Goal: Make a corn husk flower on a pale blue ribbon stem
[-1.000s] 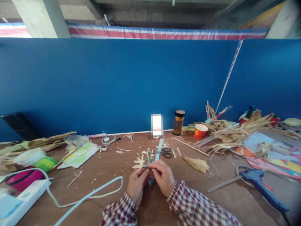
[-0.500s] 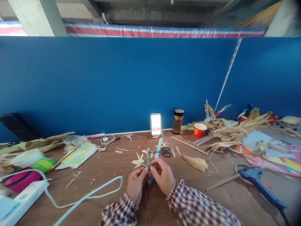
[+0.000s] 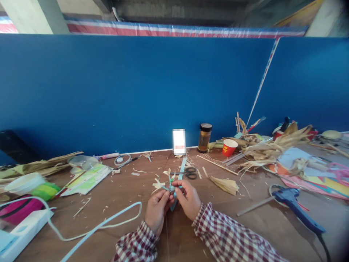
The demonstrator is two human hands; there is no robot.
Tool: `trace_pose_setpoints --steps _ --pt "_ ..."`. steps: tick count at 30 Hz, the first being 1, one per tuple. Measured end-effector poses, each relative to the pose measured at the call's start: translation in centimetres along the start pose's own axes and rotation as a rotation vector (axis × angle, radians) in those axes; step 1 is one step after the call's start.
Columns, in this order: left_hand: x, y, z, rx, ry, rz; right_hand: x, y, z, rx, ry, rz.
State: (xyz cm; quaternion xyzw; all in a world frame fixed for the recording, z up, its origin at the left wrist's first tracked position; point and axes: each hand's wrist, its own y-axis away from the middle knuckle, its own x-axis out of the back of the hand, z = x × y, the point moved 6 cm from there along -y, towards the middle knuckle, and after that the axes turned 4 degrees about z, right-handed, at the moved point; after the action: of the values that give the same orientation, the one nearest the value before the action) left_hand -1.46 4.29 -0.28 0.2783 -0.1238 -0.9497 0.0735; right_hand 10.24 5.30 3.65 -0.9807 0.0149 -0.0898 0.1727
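Both hands meet low in the middle of the brown table (image 3: 128,196). My left hand (image 3: 156,211) pinches the base of a small pale husk flower (image 3: 160,182) with a light blue stem. My right hand (image 3: 188,198) is closed on the same piece from the right, fingertips at the blue wrap. A light blue strip (image 3: 182,168) runs from the hands toward the back. Black-handled scissors (image 3: 189,173) lie just beyond the hands.
A blue glue gun (image 3: 296,208) lies at the right, dried husks (image 3: 272,149) and a red cup (image 3: 229,147) behind it. A jar (image 3: 204,137) stands by the blue wall. At left are a white power strip (image 3: 19,233) with cable, a pink roll (image 3: 16,211) and a white bowl (image 3: 23,182).
Both hands have lifted the husk flower slightly and turned it; the view has tilted a little, shifting the table's things upward.
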Motion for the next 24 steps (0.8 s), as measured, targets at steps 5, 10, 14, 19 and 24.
trace_pose_setpoints --steps 5,10,14,19,24 --pt "0.1 -0.1 -0.1 -0.005 -0.033 0.001 0.0 0.0 0.5 -0.004 0.03 0.006" --pt "-0.1 -0.3 -0.4 -0.036 -0.167 -0.057 -0.5 -0.2 1.4 -0.13 -0.118 -0.048" --pt "0.2 -0.3 -0.5 -0.052 -0.166 -0.03 -0.5 -0.6 1.4 -0.167 -0.223 -0.077" --pt "0.1 0.0 -0.2 -0.023 -0.163 0.017 -0.7 -0.5 1.9 -0.243 -0.259 -0.083" --pt "0.3 0.3 0.1 -0.014 -0.153 0.07 -0.6 -0.6 1.8 -0.228 -0.272 -0.072"
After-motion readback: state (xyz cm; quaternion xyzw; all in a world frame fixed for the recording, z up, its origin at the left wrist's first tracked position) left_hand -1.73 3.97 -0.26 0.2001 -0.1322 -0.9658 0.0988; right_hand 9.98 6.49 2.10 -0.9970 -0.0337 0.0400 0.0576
